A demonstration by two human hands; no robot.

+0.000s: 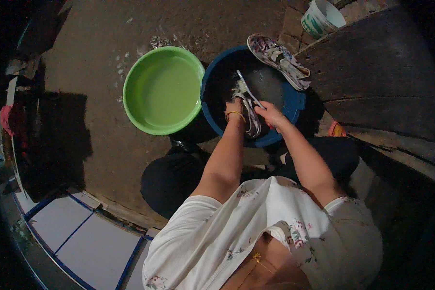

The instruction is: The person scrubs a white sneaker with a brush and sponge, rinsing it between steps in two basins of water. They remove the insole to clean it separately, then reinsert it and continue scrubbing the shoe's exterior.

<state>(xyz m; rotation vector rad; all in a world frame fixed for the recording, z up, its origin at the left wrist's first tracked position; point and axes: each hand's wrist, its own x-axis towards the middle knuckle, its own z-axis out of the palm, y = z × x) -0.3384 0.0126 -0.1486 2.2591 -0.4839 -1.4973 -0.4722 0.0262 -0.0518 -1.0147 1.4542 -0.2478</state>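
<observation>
Over the blue plastic basin (210, 108), my left hand (235, 107) grips a wet canvas shoe (253, 121), partly reaching into its opening. A long-handled scrub brush (248, 86) is held by its end in my right hand (271, 114). Its bristles lie against the shoe's far part, where some foam shows. Cloudy water (266, 81) sits in the basin. Across the basin's far right rim rests a second shoe (279, 61), floral-patterned with a pale sole. The far end of the shoe in my hand is blurred and dark.
A green basin (130, 112) holding pale liquid stands directly left of the blue one. A white bucket with green print (320, 21) is at the top right, by a dark wooden panel (377, 72). White-topped panels with blue edges (90, 246) lie at the lower left. Splashes mark the ground (101, 47).
</observation>
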